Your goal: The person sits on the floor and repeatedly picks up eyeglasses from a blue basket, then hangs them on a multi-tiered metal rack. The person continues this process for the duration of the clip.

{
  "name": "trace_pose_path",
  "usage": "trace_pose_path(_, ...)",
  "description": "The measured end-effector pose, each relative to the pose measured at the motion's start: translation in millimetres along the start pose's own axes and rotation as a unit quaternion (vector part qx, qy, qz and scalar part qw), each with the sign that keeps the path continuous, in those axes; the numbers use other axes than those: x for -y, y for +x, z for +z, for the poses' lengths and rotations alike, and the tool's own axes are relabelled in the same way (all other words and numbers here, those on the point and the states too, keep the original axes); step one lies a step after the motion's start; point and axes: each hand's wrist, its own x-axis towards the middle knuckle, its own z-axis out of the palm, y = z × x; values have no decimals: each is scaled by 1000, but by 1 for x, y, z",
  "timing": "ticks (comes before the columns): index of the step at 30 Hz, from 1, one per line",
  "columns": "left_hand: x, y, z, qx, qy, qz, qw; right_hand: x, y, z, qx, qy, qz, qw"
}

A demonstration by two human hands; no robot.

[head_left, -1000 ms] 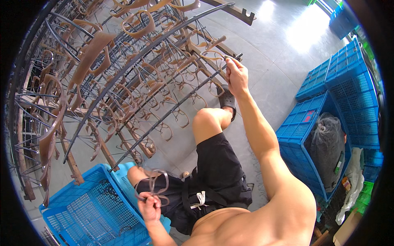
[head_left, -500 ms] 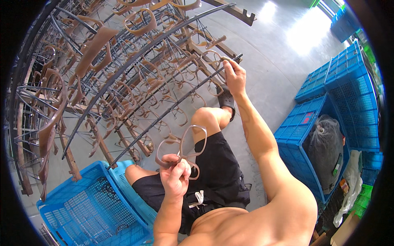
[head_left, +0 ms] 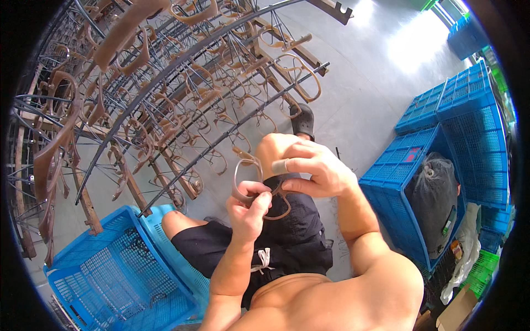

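My left hand (head_left: 249,205) grips a brownish translucent eyeglass frame (head_left: 239,168) by its middle, above my dark shorts. My right hand (head_left: 309,174), a pale sleeve on one finger, is curled over the frame's right part, thumb on it, covering some of it. Beyond them stands a rack (head_left: 199,144) of dark rods and thin metal spokes, hung with many similar brown frames (head_left: 306,83).
A blue crate (head_left: 77,259) with dark items inside stands at lower left, beside a lighter blue crate (head_left: 154,220). Stacked blue crates (head_left: 464,132), one holding a grey plastic bag (head_left: 428,204), line the right, with green crates (head_left: 482,270). My knees and dark clog (head_left: 302,118) are below the rack.
My right hand has left the rack's end rod and come down to the frame in my left hand. My left hand has risen and moved right with that frame.
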Motion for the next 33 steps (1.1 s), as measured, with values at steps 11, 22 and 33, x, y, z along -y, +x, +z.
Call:
trace_pose_path(11,3,-25,-72,3,115,-70,991,-88,51,51,-495,381,192,757)
trace_pose_path(22,19,-26,-78,8,-18,-156,988,-101,77,50,-512,413,240,714)
trace_pose_path(33,25,-20,-73,-21,-8,-75,997,-100,81,73,-457,226,228,829)
